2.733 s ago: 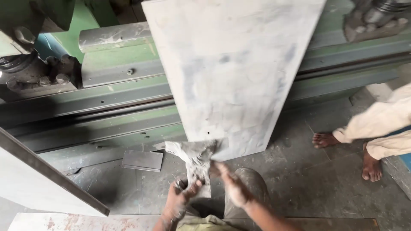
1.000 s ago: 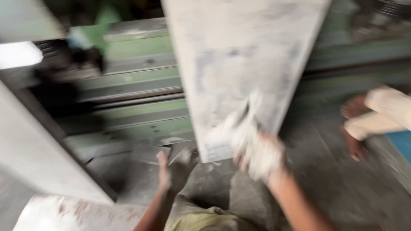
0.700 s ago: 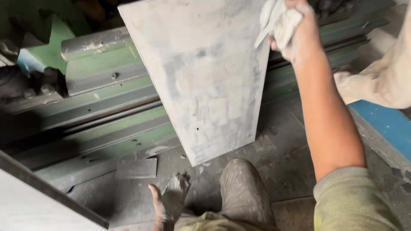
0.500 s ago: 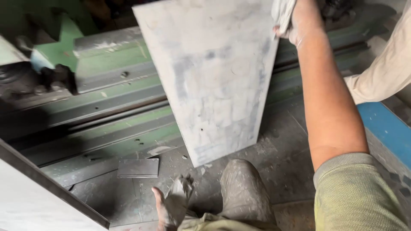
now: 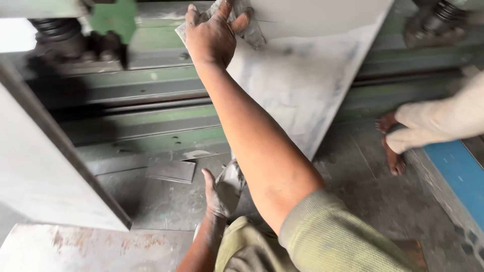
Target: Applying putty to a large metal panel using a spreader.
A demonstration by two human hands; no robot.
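Right hand grips grey crumpled rag on leaning grey metal sheet; left hand, loosely open, braces sheet's bottom edge—sheet could slip sideways.

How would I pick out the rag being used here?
Find the big pale metal sheet leaning on the green machine. At its upper left edge, the right hand presses a crumpled grey rag, the only soft, wrinkled thing among flat metal.
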